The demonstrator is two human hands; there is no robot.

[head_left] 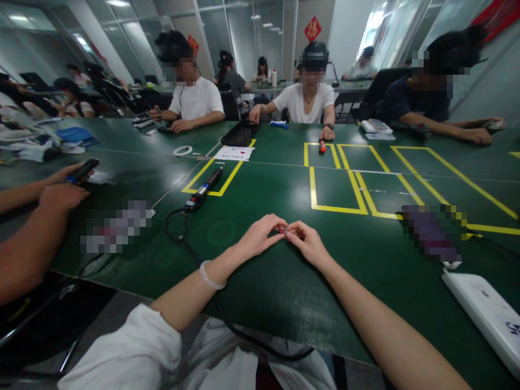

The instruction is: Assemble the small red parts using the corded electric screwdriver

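Observation:
Over the green table [260, 303], my two hands meet fingertip to fingertip. My left hand [263, 236] pinches a tiny red piece [283, 232] between thumb and fingers. The fingers of my right hand [307, 244] are closed against the same piece from the other side. Most of it is covered by my fingertips, so its kind cannot be made out. Beyond my left hand lies a dark pen-shaped electric screwdriver [208, 184], its cable trailing back towards my lap.
Yellow tape outlines [339, 208] mark the table. A black tray [240, 134], a white paper [234, 153] and a tape roll [182, 150] lie further off. At right are a blurred phone [431, 232] and a white power strip [483, 314]. Co-workers sit opposite; another person's hands [67, 187] are at left.

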